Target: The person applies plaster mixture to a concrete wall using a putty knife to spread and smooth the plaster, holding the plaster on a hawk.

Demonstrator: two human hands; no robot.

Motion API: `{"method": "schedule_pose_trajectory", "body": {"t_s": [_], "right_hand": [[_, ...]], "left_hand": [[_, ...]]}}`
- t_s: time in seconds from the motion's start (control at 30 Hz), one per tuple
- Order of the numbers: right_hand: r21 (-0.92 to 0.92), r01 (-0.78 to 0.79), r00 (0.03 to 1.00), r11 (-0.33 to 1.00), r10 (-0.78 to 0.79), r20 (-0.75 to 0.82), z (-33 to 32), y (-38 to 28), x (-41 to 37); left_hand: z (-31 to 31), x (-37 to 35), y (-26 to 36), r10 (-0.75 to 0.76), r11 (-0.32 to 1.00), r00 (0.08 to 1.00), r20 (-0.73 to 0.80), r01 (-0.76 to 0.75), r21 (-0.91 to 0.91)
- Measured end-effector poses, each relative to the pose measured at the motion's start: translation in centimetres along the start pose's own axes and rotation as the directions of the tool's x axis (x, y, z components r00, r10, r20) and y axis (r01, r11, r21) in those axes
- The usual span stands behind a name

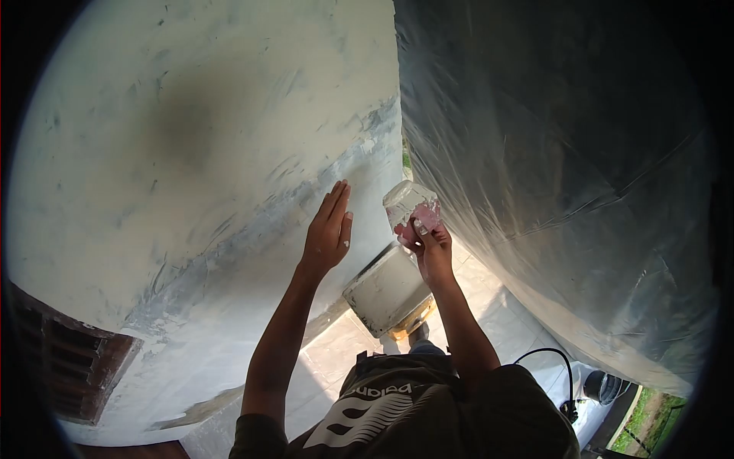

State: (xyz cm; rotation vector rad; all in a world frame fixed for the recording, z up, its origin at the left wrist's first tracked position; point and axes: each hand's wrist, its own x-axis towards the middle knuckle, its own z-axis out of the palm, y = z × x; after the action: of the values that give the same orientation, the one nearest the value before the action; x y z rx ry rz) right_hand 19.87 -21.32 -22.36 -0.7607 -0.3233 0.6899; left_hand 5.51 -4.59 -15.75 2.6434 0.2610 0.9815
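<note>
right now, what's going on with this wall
A person's right hand grips a flat pinkish tool smeared with whitish material. Their left hand is raised open by the patchy pale wall; whether it touches is unclear. A stained pale board or tray sits below, and plastic sheeting hangs to the right.

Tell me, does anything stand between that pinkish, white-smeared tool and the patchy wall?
Up and to the left of the pinkish tool in the right hand, nothing visible blocks the wall. Directly left, the raised left hand covers part of it in this view.
</note>
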Motion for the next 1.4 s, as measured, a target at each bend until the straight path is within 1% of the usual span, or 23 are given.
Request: {"method": "schedule_pose_trajectory", "body": {"t_s": [0.03, 0.13, 0.17, 0.2, 0.23, 0.3, 0.4, 0.43, 0.5, 0.57, 0.63, 0.7, 0.77, 0.83, 0.9, 0.97, 1.03, 1.1, 1.17, 1.2, 1.23, 1.3, 1.4], "right_hand": [[0.007, 0.003, 1.0, 1.0, -0.003, 0.002, 0.0, -0.1, 1.0], [-0.109, 0.331, 0.942, 0.937, -0.322, 0.088, 0.7, -1.0, 4.1], [-0.103, 0.329, 0.943, 0.939, -0.321, 0.09, 0.7, -1.1, 5.4], [-0.266, 0.487, 0.873, 0.832, -0.474, 0.117, 1.1, -1.6, 6.7], [-0.413, 0.614, 0.778, 0.673, -0.605, 0.172, 1.5, -1.9, 7.7], [-0.42, 0.638, 0.753, 0.646, -0.638, 0.162, 1.6, -1.9, 9.9], [-0.609, 0.707, 0.632, 0.36, -0.707, 0.316, 1.6, -1.9, 13.8], [-0.605, 0.707, 0.636, 0.367, -0.704, 0.315, 2.1, -2.3, 14.6], [-0.642, 0.756, 0.478, 0.126, -0.776, 0.411, 3.2, -2.6, 16.1], [-0.625, 0.767, 0.482, 0.145, -0.773, 0.413, 3.9, -2.3, 17.6], [-0.697, 0.716, 0.455, 0.042, -0.785, 0.42, 4.4, -1.9, 19.0], [-0.705, 0.706, 0.47, 0.069, -0.79, 0.394, 5.1, -1.3, 20.0], [-0.762, 0.647, 0.479, 0.007, -0.781, 0.4, 6.0, -0.6, 20.6], [-0.771, 0.637, 0.477, 0.003, -0.787, 0.391, 6.8, 0.8, 20.8], [-0.805, 0.592, 0.539, 0.043, -0.763, 0.356, 7.3, 2.4, 20.6], [-0.818, 0.576, 0.514, 0.016, -0.784, 0.347, 7.7, 4.0, 20.0], [-0.845, 0.529, 0.603, 0.085, -0.738, 0.303, 8.3, 5.3, 18.3], [-0.839, 0.533, 0.58, 0.106, -0.768, 0.271, 8.6, 6.5, 16.6], [-0.772, 0.583, 0.66, 0.254, -0.702, 0.267, 8.8, 6.4, 13.6], [-0.715, 0.64, 0.649, 0.281, -0.696, 0.308, 8.6, 6.0, 12.5], [-0.721, 0.635, 0.647, 0.276, -0.7, 0.302, 8.7, 5.3, 12.4], [-0.619, 0.693, 0.598, 0.369, -0.774, 0.208, 8.9, 3.6, 12.7], [-0.725, 0.621, 0.538, 0.298, -0.834, 0.119, 9.0, 0.7, 16.2]], "left_hand": [[-0.2, 0.9, 0.2, 0.046, 0.998, 0.999, -0.006, -0.045, 0.031], [-0.8, 3.4, 0.7, 0.099, 0.989, 0.995, -0.022, -0.096, 0.113], [-1.0, 4.2, 0.9, 0.098, 0.988, 0.995, -0.021, -0.095, 0.118], [-1.1, 5.1, 1.0, 0.103, 0.985, 0.994, -0.029, -0.098, 0.14], [-1.3, 5.8, 1.1, 0.108, 0.982, 0.993, -0.038, -0.1, 0.162], [-1.5, 7.5, 1.2, 0.105, 0.976, 0.994, -0.037, -0.096, 0.196], [-1.7, 9.7, 1.4, 0.129, 0.953, 0.99, -0.056, -0.109, 0.282], [-1.7, 10.4, 1.5, 0.124, 0.952, 0.991, -0.054, -0.104, 0.288], [-1.9, 11.3, 1.6, 0.133, 0.936, 0.99, -0.049, -0.109, 0.334], [-2.1, 12.0, 2.0, 0.128, 0.932, 0.991, -0.041, -0.106, 0.347], [-2.2, 12.7, 2.3, 0.14, 0.926, 0.99, -0.03, -0.12, 0.357], [-2.3, 13.1, 2.4, 0.171, 0.919, 0.985, -0.016, -0.153, 0.363], [-2.5, 13.5, 2.4, 0.187, 0.919, 0.982, -0.004, -0.173, 0.354], [-3.0, 13.7, 2.3, 0.199, 0.922, 0.98, 0.007, -0.19, 0.338], [-3.5, 13.6, 2.0, 0.224, 0.917, 0.974, 0.022, -0.218, 0.334], [-3.9, 13.5, 1.7, 0.232, 0.914, 0.972, 0.032, -0.229, 0.335], [-4.3, 13.6, 1.4, 0.246, 0.91, 0.968, 0.043, -0.246, 0.335], [-4.5, 13.6, 1.0, 0.262, 0.906, 0.964, 0.049, -0.263, 0.332], [-4.6, 13.8, 0.8, 0.277, 0.911, 0.959, 0.056, -0.281, 0.301], [-4.7, 14.0, 0.7, 0.287, 0.915, 0.956, 0.058, -0.292, 0.279], [-4.7, 14.2, 0.7, 0.295, 0.915, 0.954, 0.061, -0.3, 0.271], [-4.8, 14.2, 0.6, 0.306, 0.914, 0.95, 0.058, -0.31, 0.262], [-4.8, 14.1, 0.5, 0.318, 0.913, 0.947, 0.048, -0.32, 0.254]]}}
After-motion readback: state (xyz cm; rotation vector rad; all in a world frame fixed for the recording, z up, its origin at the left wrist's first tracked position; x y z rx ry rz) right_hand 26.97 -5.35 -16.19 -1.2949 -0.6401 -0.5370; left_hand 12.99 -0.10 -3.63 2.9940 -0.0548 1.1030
